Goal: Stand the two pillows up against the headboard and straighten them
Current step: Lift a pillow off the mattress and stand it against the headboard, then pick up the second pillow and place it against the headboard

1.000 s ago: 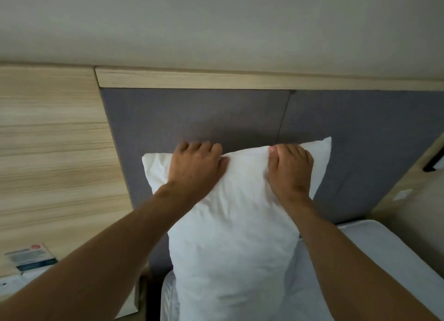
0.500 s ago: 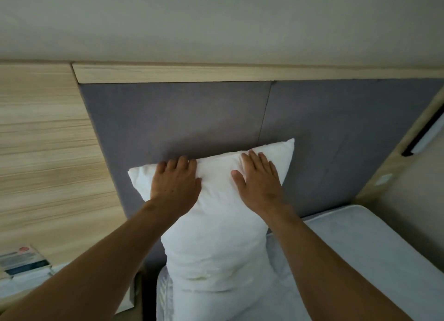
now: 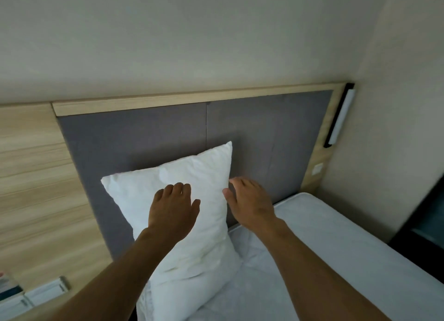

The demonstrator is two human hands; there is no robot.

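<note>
A white pillow [image 3: 192, 176] stands upright against the grey padded headboard [image 3: 144, 138], leaning toward the bed's left side, its top right corner pointing up. A second white pillow [image 3: 168, 301] shows only partly below it, mostly hidden. My left hand [image 3: 171, 210] lies flat on the standing pillow's face, fingers apart, holding nothing. Spread open, my right hand [image 3: 249, 203] hovers at the pillow's right edge in front of the headboard; I cannot tell whether it touches the pillow.
The white mattress [image 3: 336, 248] stretches to the right. A wood-grain wall panel [image 3: 31, 176] lies left, with cards on a ledge [image 3: 28, 296] at the lower left. A wall lamp [image 3: 340, 119] and a switch [image 3: 317, 169] sit at the headboard's right end.
Both hands have slid down from the pillow's top edge. The right hand has come off the pillow's face to its right side. The view has pulled back and swung right.
</note>
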